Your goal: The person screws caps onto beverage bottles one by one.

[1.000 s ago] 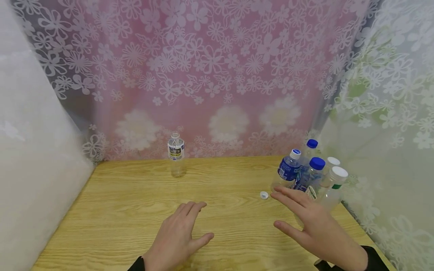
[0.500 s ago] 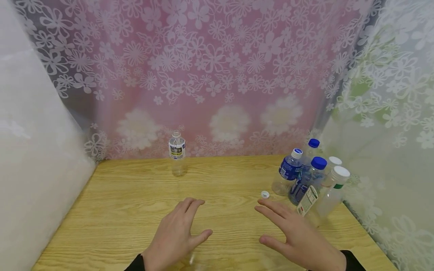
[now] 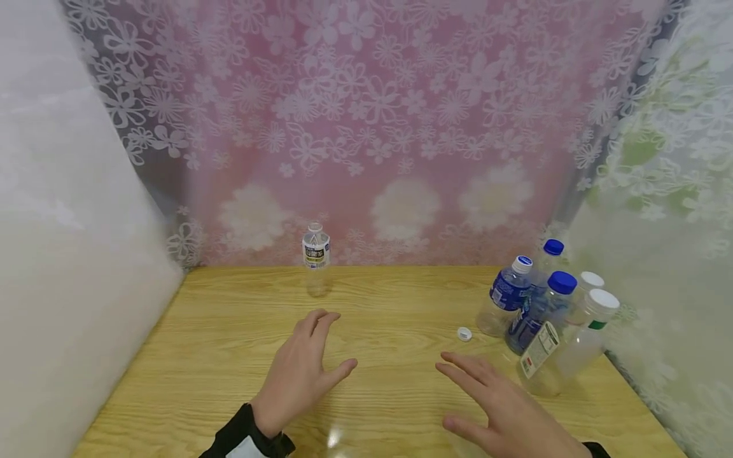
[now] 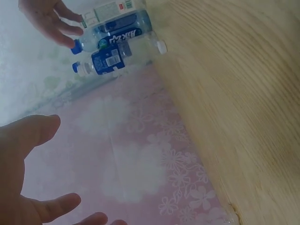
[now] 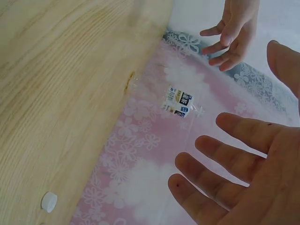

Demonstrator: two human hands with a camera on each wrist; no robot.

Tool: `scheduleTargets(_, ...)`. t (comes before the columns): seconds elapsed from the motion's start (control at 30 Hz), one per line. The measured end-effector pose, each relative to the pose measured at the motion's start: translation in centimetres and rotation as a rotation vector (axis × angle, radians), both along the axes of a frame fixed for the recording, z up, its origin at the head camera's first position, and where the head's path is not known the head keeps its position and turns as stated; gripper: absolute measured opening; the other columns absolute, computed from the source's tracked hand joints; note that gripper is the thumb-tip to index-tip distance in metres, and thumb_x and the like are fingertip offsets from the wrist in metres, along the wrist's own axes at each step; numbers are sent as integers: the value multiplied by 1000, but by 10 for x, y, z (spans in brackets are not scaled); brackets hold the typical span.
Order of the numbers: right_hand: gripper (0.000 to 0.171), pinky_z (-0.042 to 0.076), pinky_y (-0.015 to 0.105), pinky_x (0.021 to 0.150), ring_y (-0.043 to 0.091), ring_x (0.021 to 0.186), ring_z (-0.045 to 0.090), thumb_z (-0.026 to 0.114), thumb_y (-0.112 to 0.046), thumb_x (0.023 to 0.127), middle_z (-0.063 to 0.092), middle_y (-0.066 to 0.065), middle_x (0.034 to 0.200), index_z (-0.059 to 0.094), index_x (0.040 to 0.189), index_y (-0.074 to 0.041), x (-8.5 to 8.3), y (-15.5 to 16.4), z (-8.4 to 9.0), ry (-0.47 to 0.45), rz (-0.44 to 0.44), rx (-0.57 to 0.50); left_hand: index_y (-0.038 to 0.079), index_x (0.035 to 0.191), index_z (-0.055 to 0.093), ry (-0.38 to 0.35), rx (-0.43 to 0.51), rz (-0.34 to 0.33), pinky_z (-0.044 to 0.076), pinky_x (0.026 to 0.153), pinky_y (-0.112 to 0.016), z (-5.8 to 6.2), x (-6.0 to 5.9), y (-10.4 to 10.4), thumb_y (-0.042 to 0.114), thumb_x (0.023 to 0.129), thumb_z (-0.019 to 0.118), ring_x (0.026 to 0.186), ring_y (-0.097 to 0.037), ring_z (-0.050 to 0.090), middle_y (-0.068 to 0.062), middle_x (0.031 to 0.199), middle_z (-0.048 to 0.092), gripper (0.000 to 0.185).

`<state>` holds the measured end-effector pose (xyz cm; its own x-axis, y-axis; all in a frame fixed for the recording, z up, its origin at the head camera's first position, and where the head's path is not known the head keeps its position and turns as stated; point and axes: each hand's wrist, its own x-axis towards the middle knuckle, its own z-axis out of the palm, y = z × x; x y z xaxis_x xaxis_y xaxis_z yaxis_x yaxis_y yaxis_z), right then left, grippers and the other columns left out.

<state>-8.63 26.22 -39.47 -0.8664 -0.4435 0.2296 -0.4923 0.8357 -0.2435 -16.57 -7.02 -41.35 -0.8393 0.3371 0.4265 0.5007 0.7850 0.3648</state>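
A clear plastic bottle with a white, black and yellow label (image 3: 317,256) stands upright at the back of the table, its mouth uncapped. My left hand (image 3: 299,370) hovers in front of it, fingers extended and thumb spread, holding nothing. To the right, my right hand (image 3: 497,407) is also held out over the table with fingers apart and nothing in them. Just beyond its fingertips lies a small white bottle cap (image 3: 464,334). The right wrist view shows that hand's spread fingers (image 5: 220,159), with the labelled bottle (image 5: 178,101) farther off.
Several capped plastic bottles stand close together at the right, among them a blue-labelled one with a white cap (image 3: 509,292), a blue-capped one (image 3: 562,283) and a white-capped one (image 3: 602,304). A pink floral curtain (image 3: 401,127) hangs behind the wooden table (image 3: 389,299).
My right hand has drawn left and back from the bottle group, leaving more of it visible. My left hand has reached forward toward the uncapped bottle. The head view has shifted slightly left.
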Motion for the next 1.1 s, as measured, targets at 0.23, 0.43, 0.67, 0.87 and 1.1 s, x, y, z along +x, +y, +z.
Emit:
scheduleTargets(0.23, 66, 56, 45, 89, 18, 136, 49, 60, -57, 95, 42, -15, 155, 35, 154, -42, -3, -1, -9, 1, 40, 22, 7, 144, 48, 25, 57, 63, 50, 97, -48, -2, -25, -6, 50, 84, 78, 129, -34, 52, -16, 139, 52, 80)
scheduleTargets(0.43, 69, 57, 41, 86, 18, 132, 52, 62, -58, 93, 43, -13, 154, 35, 154, -41, -4, -1, -15, -9, 70, 21, 4, 145, 46, 17, 88, 95, 47, 102, -52, -6, -47, -12, 49, 84, 78, 131, -38, 49, -21, 141, 50, 82)
scheduleTargets(0.67, 69, 56, 36, 83, 17, 129, 52, 63, -59, 92, 44, -10, 153, 36, 154, -41, -4, -2, -20, -36, 88, 21, 1, 148, 39, -49, 126, 155, 41, 107, -55, -12, -76, -15, 50, 87, 74, 132, -41, 46, -24, 143, 47, 86)
scheduleTargets(0.87, 68, 56, 36, 83, 18, 128, 53, 64, -58, 92, 45, -9, 153, 37, 153, -41, -5, -3, -22, -70, 84, 7, 1, 154, 31, -73, 214, 198, 40, 108, -56, -19, -108, -18, 44, 87, 76, 135, -41, 43, -24, 146, 43, 91)
scheduleTargets(1.1, 65, 57, 39, 85, 19, 127, 54, 64, -58, 92, 47, -6, 152, 42, 151, -40, -7, -7, -26, -76, 87, 28, 4, 156, 25, -130, 347, 223, 40, 108, -56, -24, -136, -23, 45, 89, 73, 136, -41, 41, -24, 149, 41, 92)
